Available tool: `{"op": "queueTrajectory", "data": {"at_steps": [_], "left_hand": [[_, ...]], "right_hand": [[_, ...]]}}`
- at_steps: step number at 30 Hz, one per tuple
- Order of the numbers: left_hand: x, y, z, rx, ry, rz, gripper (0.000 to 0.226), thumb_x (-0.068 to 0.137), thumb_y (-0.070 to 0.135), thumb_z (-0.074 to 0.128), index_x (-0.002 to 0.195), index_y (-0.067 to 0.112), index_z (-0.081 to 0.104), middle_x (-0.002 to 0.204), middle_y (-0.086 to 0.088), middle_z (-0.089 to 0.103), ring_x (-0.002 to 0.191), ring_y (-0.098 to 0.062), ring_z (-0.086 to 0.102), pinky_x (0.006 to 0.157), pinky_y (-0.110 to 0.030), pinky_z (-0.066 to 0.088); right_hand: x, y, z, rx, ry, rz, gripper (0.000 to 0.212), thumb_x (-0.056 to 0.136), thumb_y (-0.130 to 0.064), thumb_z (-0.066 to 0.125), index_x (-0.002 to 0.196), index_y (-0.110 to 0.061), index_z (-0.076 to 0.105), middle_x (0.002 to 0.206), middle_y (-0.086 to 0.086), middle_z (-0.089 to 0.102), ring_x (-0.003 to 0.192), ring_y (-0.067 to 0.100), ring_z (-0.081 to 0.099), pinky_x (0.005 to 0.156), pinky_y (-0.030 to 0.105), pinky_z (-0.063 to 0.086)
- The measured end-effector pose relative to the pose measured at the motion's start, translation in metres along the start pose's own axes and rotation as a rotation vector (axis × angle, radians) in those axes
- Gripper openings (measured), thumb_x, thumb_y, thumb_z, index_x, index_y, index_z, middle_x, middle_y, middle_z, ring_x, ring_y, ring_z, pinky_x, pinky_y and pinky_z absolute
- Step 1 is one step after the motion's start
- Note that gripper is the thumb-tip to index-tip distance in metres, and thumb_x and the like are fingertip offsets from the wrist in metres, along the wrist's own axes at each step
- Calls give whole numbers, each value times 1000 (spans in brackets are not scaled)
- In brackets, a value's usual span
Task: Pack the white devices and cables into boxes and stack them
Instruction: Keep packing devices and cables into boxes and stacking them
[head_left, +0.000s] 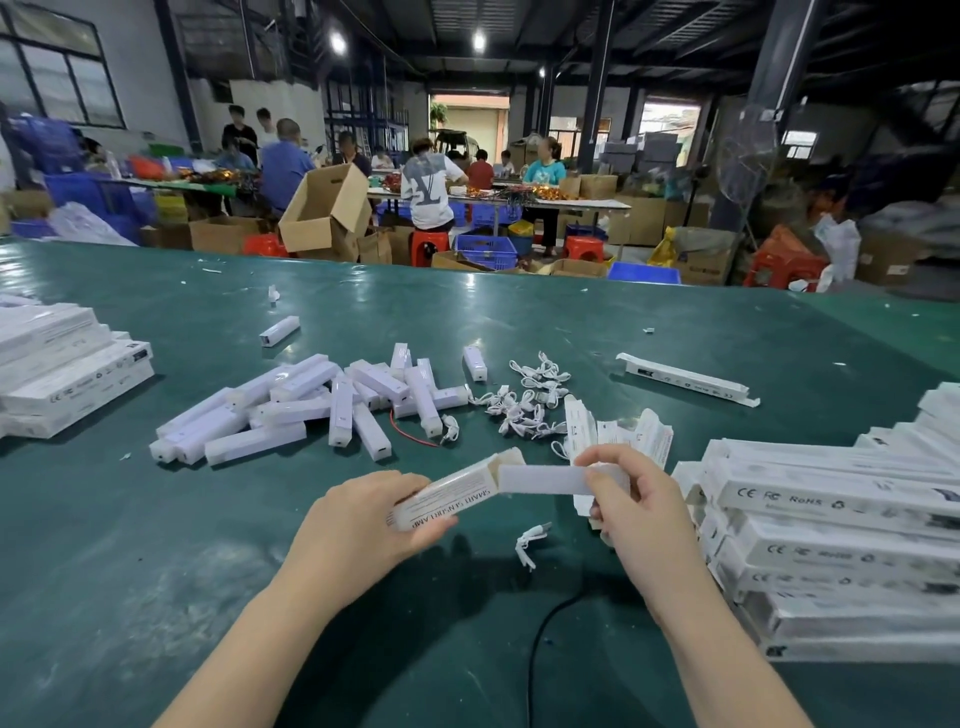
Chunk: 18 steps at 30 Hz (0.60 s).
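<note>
White, printed cardboard forms the long narrow box (447, 499) at the centre of the work, held slantwise just above the green table (156, 545) with its flap end open toward the right. The left hand (358, 514) grips the box's closed end, fingers curled under and thumb on top. The right hand (639, 504) pinches the far end of a frosted white plastic bar-shaped device (540, 478), whose near end sits at the box mouth, apparently being slid inside. Directly below, a small coiled white cable (530, 543) lies loose on the table, probably the next item for this box. Beyond the hands lie a heap of unpacked white devices (291, 410) to the left, a tangle of white cables (524, 400) to the right of that heap, and some folded white leaflets (623, 436) just behind the right hand. Things could go wrong if the device meets the mouth at an angle: it may catch on the open flap and crease or tear it, and the thin cardboard could buckle under a tight left grip. The cable might also be forgotten. Room is tight on the right, where a stack of flat white boxes (841, 519) sits close to the right wrist, so an outward sweep could knock it. A second stack of white boxes (67, 374) sits well apart at the left, and bare table lies open under and left of the left forearm. A black cord (540, 639) runs between the forearms toward the near edge.
</note>
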<state>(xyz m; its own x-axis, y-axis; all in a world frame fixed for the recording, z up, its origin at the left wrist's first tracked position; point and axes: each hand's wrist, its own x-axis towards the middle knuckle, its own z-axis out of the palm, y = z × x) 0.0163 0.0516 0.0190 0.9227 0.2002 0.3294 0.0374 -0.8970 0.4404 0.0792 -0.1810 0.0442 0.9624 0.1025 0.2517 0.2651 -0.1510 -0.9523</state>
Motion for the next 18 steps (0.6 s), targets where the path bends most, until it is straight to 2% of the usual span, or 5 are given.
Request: {"op": "queueTrajectory", "data": {"at_steps": [5,9,12,15,18], "left_hand": [[-2,1,3,-9,-66,56,36,71,71,53,96,46,63,83,20,62,82,1,54,75,-25,47],[-3,2,4,-37,-86,94,44,64,76,45,97,51,60,84,25,61,82,3,54,73,-22,47],[-4,6,5,-114,-72,124,40,64,75,50,98,55,57,84,27,62,81,3,56,72,-18,46],[-5,7,4,-169,-39,124,37,64,74,54,97,58,56,84,28,64,81,4,57,70,-13,43],[-6,9,6,-120,-71,143,37,65,72,51,98,56,57,83,28,63,80,3,57,73,-20,48]], "right_hand": [[-1,-1,0,-51,8,5,31,87,-3,49,74,-27,63,58,-6,47,54,16,40,50,26,34],[-3,-1,2,-71,25,-26,25,87,-5,49,78,-24,61,65,-7,50,58,15,43,55,26,35],[-3,-2,3,30,15,48,27,88,-5,47,79,-25,62,68,-4,53,56,13,46,54,24,39],[-6,-3,5,98,-5,88,29,90,-5,47,85,-28,65,75,-2,57,54,7,49,52,17,42],[-12,-2,12,31,-64,14,31,90,-7,53,101,-35,60,73,-1,57,53,4,45,53,14,40]]}}
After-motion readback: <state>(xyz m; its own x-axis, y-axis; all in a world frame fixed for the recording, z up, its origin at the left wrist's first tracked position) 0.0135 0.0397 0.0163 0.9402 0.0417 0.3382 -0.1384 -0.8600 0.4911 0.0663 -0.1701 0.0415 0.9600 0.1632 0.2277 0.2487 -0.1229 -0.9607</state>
